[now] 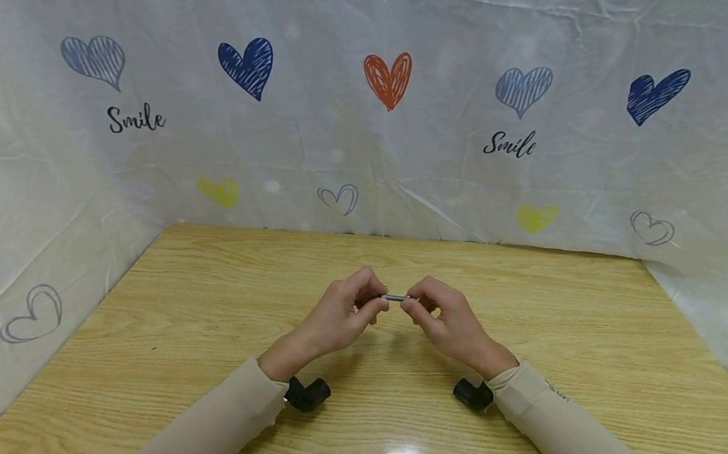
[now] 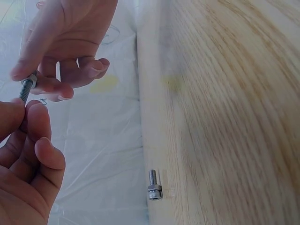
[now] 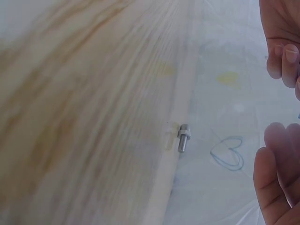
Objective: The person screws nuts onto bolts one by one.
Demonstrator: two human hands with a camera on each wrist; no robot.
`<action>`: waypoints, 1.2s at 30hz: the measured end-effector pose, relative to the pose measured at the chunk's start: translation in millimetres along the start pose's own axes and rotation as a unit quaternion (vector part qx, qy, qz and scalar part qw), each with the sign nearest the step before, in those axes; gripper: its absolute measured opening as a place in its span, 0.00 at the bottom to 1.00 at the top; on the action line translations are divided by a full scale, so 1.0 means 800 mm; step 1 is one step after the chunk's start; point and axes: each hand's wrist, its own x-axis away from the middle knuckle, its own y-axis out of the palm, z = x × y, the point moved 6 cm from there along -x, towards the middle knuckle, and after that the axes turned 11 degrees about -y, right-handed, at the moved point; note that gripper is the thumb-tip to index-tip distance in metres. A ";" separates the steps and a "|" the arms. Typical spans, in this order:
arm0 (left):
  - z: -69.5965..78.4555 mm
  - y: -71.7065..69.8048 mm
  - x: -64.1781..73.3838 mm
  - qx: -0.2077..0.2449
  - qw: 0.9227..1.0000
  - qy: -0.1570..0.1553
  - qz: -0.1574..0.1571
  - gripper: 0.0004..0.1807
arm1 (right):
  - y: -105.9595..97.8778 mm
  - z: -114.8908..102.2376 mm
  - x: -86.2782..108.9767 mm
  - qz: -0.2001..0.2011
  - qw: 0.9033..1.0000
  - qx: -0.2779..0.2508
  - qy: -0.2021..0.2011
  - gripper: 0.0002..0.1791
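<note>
A small metal bolt (image 1: 395, 297) is held level between both hands above the table. My left hand (image 1: 336, 314) pinches one end of it between thumb and fingers, which hide that end. At the other end, my right hand (image 1: 456, 325) pinches a hex nut (image 2: 32, 78) with thumb and forefinger. Bare thread shows between the two hands in the left wrist view. A second bolt (image 2: 153, 186) with a nut on it lies on the table beyond the hands. The right wrist view shows this bolt too, but the head view does not.
The wood-grain table (image 1: 232, 280) reaches back to a white sheet (image 1: 437, 161) printed with hearts and "Smile". More sheet hangs along the left and right sides. Black wrist-worn pieces (image 1: 308, 395) show beneath both sleeves.
</note>
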 end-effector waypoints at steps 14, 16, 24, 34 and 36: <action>0.041 -0.009 0.008 -0.007 1.000 0.000 0.002 0.03 | 0.012 0.032 0.015 -0.006 0.999 -0.012 0.035 0.18; 0.042 -0.010 0.008 -0.006 1.000 0.000 0.002 0.03 | 0.014 0.041 0.019 -0.004 1.000 -0.011 0.029 0.18; 0.045 -0.010 0.009 -0.008 1.000 0.000 0.007 0.03 | 0.011 0.027 0.013 0.005 1.000 -0.020 -0.008 0.16; 0.031 -0.007 0.006 -0.011 1.000 0.000 0.005 0.03 | 0.001 -0.005 -0.001 0.000 1.000 -0.015 -0.023 0.11; 0.018 -0.004 0.003 -0.009 1.000 -0.001 0.006 0.03 | 0.001 -0.004 -0.001 -0.003 1.000 -0.010 -0.018 0.10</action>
